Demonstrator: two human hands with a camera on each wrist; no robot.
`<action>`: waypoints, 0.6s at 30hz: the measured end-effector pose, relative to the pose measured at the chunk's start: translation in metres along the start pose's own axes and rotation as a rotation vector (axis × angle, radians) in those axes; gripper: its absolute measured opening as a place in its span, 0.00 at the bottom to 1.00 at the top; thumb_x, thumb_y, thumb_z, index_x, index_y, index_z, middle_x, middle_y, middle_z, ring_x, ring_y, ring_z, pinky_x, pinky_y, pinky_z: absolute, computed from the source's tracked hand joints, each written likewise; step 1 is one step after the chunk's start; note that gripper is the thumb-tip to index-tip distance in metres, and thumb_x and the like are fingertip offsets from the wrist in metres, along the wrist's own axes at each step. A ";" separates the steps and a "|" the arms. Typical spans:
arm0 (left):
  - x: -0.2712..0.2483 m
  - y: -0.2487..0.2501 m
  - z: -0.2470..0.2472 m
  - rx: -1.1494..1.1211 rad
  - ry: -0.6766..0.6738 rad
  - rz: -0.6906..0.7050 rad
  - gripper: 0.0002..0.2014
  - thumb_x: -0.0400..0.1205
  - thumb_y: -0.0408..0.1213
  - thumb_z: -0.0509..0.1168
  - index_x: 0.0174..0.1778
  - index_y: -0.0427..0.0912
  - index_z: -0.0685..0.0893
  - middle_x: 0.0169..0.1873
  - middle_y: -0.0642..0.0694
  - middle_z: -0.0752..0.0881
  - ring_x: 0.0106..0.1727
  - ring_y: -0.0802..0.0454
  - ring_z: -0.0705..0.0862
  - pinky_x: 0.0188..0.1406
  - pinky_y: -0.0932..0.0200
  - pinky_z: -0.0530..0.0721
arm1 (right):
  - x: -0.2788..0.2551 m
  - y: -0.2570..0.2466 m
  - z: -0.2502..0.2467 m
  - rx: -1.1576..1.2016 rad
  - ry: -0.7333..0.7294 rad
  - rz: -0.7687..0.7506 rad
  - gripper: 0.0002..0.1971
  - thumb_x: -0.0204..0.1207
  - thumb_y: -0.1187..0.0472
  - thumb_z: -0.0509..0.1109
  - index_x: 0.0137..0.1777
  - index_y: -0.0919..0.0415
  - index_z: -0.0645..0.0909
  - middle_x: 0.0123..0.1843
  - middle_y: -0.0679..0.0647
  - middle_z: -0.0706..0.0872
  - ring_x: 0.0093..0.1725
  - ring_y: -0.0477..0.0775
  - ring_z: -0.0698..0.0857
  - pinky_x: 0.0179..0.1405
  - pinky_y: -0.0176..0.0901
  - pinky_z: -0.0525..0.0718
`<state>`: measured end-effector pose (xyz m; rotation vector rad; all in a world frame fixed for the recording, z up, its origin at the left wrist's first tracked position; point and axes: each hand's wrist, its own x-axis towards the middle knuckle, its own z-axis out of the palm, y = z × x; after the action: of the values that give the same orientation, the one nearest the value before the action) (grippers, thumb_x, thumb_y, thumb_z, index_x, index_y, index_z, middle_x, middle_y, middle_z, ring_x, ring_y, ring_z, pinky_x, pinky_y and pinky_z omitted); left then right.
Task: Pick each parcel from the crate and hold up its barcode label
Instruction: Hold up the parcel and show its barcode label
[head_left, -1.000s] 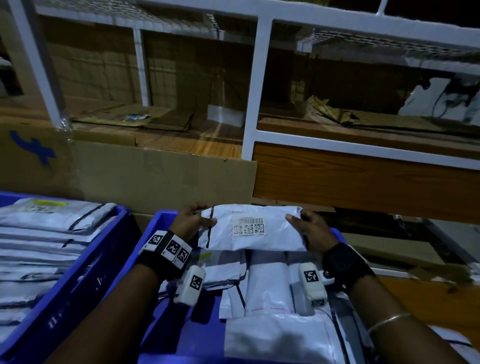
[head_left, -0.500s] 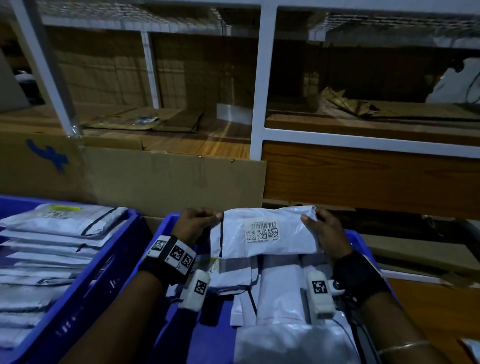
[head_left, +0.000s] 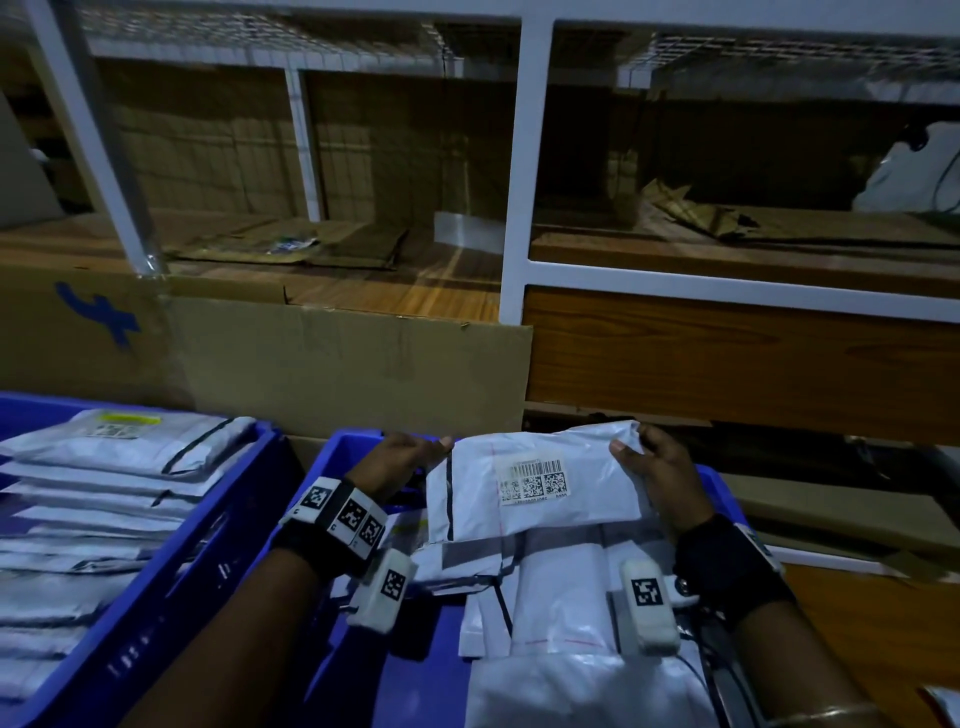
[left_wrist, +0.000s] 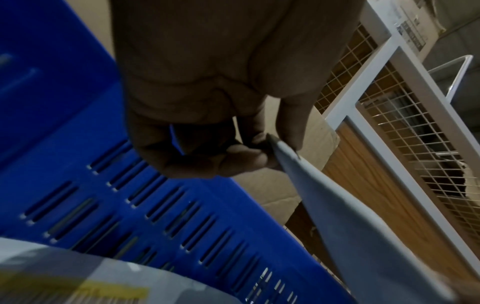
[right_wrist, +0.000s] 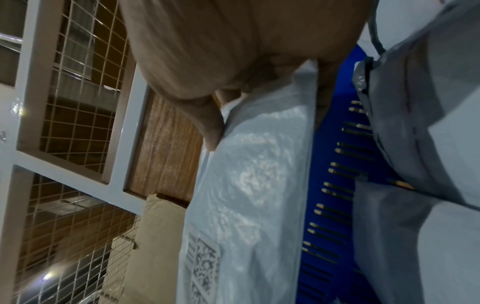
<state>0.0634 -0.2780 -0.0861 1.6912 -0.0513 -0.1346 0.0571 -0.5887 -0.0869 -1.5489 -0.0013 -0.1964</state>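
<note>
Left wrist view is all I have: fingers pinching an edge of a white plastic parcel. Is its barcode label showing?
Observer: Yes, the printed barcode label on the white plastic parcel faces the head camera.
Operator: Is the other hand on it?
Observer: The right hand grips the opposite edge, thumb on the label side.
Operator: Clear of the crate?
Observer: It is held over the other white parcels in the blue plastic crate; I cannot tell whether it touches them.

dim bluish light | wrist views blurred | wide-angle edge bending
</note>
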 end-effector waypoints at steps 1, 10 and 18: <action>0.001 -0.002 -0.001 -0.014 -0.013 0.005 0.28 0.85 0.36 0.64 0.16 0.41 0.68 0.14 0.47 0.69 0.14 0.55 0.66 0.20 0.66 0.66 | 0.000 0.000 -0.001 0.004 0.000 0.002 0.08 0.79 0.72 0.69 0.57 0.71 0.83 0.49 0.64 0.90 0.45 0.61 0.89 0.45 0.48 0.87; 0.008 -0.003 -0.005 -0.008 0.019 0.116 0.23 0.85 0.28 0.61 0.21 0.40 0.74 0.17 0.53 0.75 0.20 0.61 0.73 0.27 0.63 0.72 | 0.002 0.000 0.000 0.029 -0.020 0.000 0.10 0.79 0.71 0.69 0.59 0.72 0.82 0.53 0.69 0.89 0.50 0.66 0.89 0.49 0.53 0.88; -0.002 0.005 0.002 -0.005 -0.119 0.069 0.18 0.87 0.38 0.59 0.37 0.32 0.87 0.34 0.37 0.87 0.36 0.44 0.85 0.42 0.51 0.78 | 0.001 -0.008 -0.007 0.008 -0.088 -0.042 0.09 0.80 0.72 0.66 0.59 0.72 0.80 0.52 0.66 0.89 0.47 0.62 0.89 0.43 0.49 0.89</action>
<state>0.0611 -0.2803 -0.0813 1.6730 -0.1976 -0.1834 0.0562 -0.5954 -0.0795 -1.5489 -0.1032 -0.1612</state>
